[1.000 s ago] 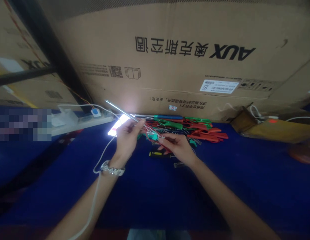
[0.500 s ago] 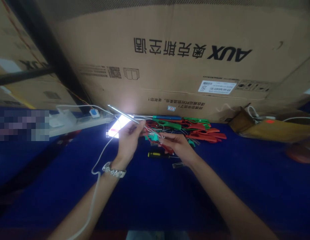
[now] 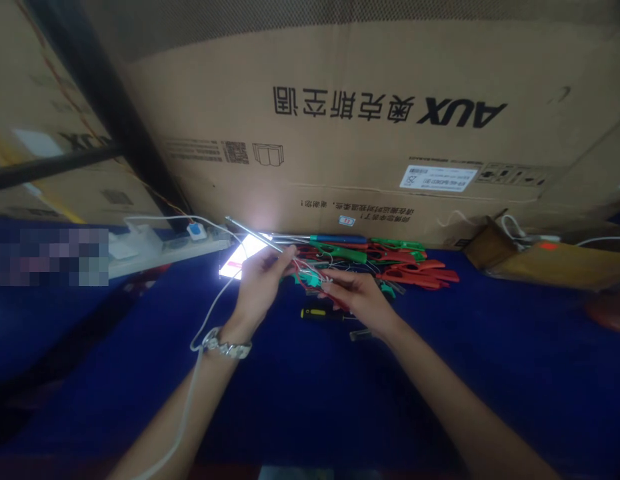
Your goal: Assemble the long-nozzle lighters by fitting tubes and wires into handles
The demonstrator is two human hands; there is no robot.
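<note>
My left hand (image 3: 260,283), with a metal watch on its wrist, is closed round a thin silver rod (image 3: 253,233) that points up and left. Thin red and white wires (image 3: 305,267) run from it to my right hand (image 3: 357,293), whose thumb and fingers pinch the wire ends. Behind the hands lie a green-handled tool (image 3: 343,252), a blue-handled tool (image 3: 340,239) and several red-handled tools (image 3: 420,274). A black and yellow screwdriver (image 3: 317,313) rests on the blue surface below them. Beside my left hand glows a bright screen (image 3: 245,257).
A large cardboard box (image 3: 340,147) stands upright behind the tools. At the left is a white power strip (image 3: 165,250) with plugs; a white cable (image 3: 210,310) passes over my left forearm. An open small carton (image 3: 540,263) sits at the right.
The whole view has shifted slightly, so everything appears a little lower and to the right. Both hands keep nearly the same pose and the same hold.
</note>
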